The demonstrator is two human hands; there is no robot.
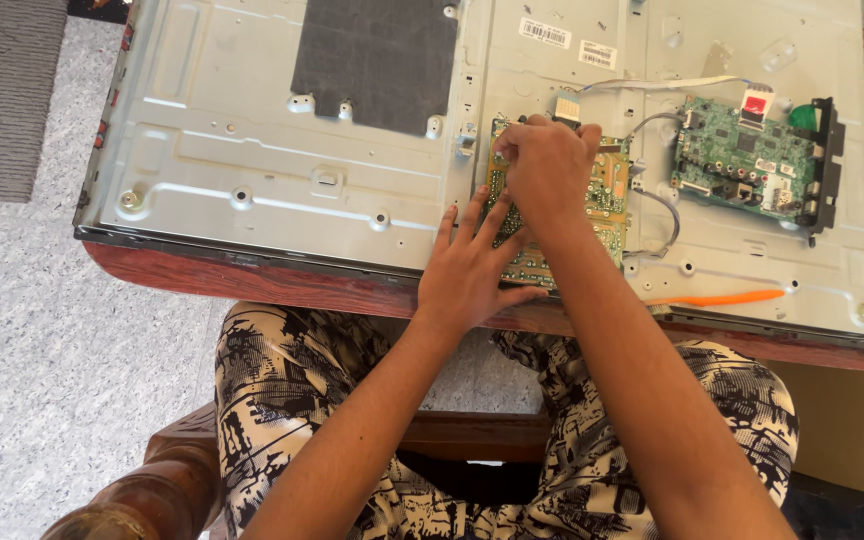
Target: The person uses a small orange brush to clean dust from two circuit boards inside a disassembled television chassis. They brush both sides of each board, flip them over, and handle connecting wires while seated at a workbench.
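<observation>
We are pressing our left hand flat, fingers spread, on the yellowish circuit board sitting mid-panel on the metal back plate on the table. Our right hand is pinching closed at the board's top edge, on what we cannot tell. Pulling hard here could be straining the white cable or flexing the board.
</observation>
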